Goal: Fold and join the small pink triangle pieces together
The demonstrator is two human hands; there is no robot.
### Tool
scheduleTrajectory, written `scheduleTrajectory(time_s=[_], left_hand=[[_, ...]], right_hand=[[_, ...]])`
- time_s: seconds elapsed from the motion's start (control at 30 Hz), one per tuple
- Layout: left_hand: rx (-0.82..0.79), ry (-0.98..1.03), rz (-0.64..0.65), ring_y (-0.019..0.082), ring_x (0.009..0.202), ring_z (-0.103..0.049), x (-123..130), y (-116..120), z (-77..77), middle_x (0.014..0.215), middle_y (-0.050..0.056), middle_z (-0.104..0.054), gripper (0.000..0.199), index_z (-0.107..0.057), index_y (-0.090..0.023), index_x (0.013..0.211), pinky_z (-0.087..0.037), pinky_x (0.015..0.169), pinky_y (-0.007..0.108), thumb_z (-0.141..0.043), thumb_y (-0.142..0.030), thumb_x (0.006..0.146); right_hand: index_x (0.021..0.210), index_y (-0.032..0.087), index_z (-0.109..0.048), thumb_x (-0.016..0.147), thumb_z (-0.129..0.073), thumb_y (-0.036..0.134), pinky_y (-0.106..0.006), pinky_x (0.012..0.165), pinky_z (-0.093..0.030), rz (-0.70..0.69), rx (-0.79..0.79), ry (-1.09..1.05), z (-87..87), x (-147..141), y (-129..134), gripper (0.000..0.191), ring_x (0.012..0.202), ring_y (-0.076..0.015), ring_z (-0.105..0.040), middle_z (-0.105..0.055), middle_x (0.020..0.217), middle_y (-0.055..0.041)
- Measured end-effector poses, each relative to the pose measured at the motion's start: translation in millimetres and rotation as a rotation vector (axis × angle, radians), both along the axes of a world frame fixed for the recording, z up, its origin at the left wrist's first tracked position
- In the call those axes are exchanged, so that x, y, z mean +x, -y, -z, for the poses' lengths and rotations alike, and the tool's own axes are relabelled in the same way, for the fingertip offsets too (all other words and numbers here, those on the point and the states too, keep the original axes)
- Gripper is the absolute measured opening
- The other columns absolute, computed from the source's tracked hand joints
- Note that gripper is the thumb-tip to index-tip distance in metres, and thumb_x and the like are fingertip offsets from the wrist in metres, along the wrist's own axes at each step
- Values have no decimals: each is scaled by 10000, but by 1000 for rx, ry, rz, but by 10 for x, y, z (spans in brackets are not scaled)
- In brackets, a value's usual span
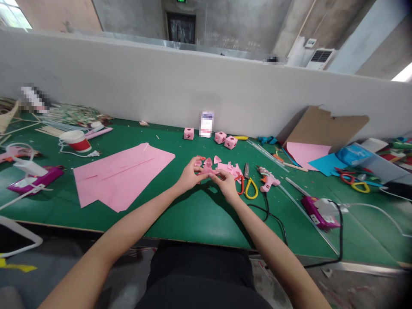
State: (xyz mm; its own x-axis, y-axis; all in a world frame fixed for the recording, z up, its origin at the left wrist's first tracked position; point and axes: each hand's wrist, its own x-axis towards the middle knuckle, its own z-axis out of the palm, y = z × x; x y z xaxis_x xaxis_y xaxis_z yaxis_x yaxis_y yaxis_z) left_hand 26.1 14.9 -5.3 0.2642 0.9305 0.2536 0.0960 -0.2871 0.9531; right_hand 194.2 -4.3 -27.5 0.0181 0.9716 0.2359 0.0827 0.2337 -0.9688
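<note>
over a smooth green table [193,221], at clock centre, left hand [189,176] and right hand [226,184] both pinch a small, bent, papery pink piece [208,170]; flat, angular pink sheets [124,186] lie at nine o'clock.

Left forearm [138,225] angled in from seven o'clock, right forearm [270,240] from five, left hand [189,175] turned toward two, right hand [227,185] toward ten, fingers [219,181] pinched, nearly joined!

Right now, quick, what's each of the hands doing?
Left hand: closed, holding a small pink paper piece.
Right hand: closed, apparently pinching the same piece.
</note>
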Motion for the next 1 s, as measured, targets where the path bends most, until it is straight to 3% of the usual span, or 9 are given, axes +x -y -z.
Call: scheduleTrajectory(time_s=[0.43, 1.0], left_hand=[[15, -17, -14, 161, 729, -650, -1, -17, 32, 778, 23, -660, 677, -436, -149, 1258, -490, 668, 252, -760, -325, 690], [-131, 99, 22, 129, 621, -614, 17, -5, 2, 687, -20, -631, 706, -470, -162, 1216, -423, 569, 204, -808, -354, 627]], right_hand=[[722, 189, -679, 660, -776, 454, -250, 578, -427, -6, -11, -75, -17, 6, -13, 289, 616, -126, -540, -633, 697, 1], [651, 200, -600, 711, -694, 561, -251, 516, -406, -35, 12, -62, -102, 19, 26, 378, 543, -117, -483, -572, 613, 9]])
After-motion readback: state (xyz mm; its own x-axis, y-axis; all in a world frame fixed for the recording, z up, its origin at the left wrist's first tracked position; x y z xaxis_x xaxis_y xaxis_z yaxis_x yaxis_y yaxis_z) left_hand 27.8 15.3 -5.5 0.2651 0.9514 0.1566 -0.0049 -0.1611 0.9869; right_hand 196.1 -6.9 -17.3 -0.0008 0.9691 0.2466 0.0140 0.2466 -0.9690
